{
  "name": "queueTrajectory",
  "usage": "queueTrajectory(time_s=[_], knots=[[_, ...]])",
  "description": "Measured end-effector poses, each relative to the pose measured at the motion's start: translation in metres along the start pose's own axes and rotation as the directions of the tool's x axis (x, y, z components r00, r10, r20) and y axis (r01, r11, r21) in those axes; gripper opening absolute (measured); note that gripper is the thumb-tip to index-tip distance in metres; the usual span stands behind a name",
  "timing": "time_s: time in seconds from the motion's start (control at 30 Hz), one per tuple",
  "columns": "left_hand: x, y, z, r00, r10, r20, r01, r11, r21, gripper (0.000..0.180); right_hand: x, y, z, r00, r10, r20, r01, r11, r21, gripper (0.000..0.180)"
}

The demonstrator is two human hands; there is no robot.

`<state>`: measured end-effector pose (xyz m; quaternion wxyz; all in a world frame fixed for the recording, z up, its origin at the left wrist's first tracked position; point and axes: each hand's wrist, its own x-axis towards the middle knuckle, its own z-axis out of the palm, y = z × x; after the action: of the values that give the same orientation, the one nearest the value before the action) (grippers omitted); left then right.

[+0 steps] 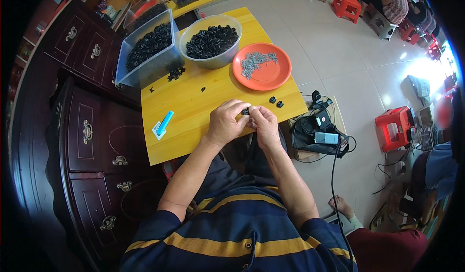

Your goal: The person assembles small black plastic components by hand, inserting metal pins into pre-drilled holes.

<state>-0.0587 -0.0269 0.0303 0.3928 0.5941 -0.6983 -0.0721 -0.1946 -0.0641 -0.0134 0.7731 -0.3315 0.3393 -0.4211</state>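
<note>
Both hands meet above the near edge of the yellow table (179, 138). My left hand (225, 121) and my right hand (265, 125) pinch a small black plastic piece (245, 111) between their fingertips; its details are too small to make out. Two similar black pieces (276, 102) lie just beyond my right hand. Farther off, an orange-red plate (281, 75) carries a pile of small silvery metal parts (254, 63). One black piece (203, 89) lies alone beyond my left hand.
A clear tub (127, 75) and a round translucent bowl (208, 64), both full of black parts, stand at the back. A light-blue tool (165, 121) lies at the left. Dark wooden drawers (87, 151) border the left side. Cables and a black bag (310, 136) sit at the right.
</note>
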Motion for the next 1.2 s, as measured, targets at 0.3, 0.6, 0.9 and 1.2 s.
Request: queueTrajectory(time_s=[0.3,0.6,0.9,1.2], knots=[[0.007,0.01,0.001,0.998,0.002,-0.056,0.0,0.999,0.044,0.038,0.005,0.004,0.006,0.995,-0.079,-0.059,0.082,0.995,0.05,0.019],[0.006,-0.002,0.003,0.994,-0.106,0.023,0.108,0.985,-0.136,0.029,0.009,0.001,0.002,0.998,-0.059,-0.028,0.06,0.998,0.035,0.014],[0.002,-0.003,0.013,0.962,-0.262,0.079,0.272,0.88,-0.389,0.027,0.015,0.001,-0.009,0.997,-0.058,-0.054,0.058,0.998,-0.01,0.011],[-0.001,-0.013,0.018,0.907,-0.393,0.149,0.395,0.672,-0.626,0.03,0.013,-0.008,-0.003,0.998,-0.052,-0.033,0.051,0.998,-0.021,0.009]])
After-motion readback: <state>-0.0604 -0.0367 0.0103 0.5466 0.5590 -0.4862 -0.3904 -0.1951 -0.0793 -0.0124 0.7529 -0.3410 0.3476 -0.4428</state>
